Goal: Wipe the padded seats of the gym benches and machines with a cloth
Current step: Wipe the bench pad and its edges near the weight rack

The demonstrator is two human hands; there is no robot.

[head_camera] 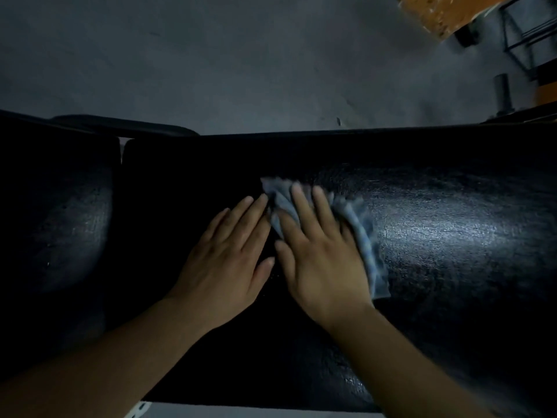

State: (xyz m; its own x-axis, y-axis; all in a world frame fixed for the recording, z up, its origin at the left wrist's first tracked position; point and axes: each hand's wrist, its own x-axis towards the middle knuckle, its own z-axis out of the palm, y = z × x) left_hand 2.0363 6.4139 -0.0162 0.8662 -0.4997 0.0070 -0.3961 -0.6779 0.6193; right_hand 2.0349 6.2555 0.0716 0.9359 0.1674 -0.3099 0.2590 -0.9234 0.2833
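the limp, light cloth (361,230) — likely to bunch — is pinned flat on the seat (452,242) under straight, ungripping fingers (301,206) of the right hand (325,267).

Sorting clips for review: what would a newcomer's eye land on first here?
Two bare hands meet at the centre: the right hand lies flat on a crumpled blue-grey cloth, pressing it onto the long black bench pad, and the left hand lies flat on the pad close beside it. To the right the pad gleams under the light, and an orange board shows in the top right corner.
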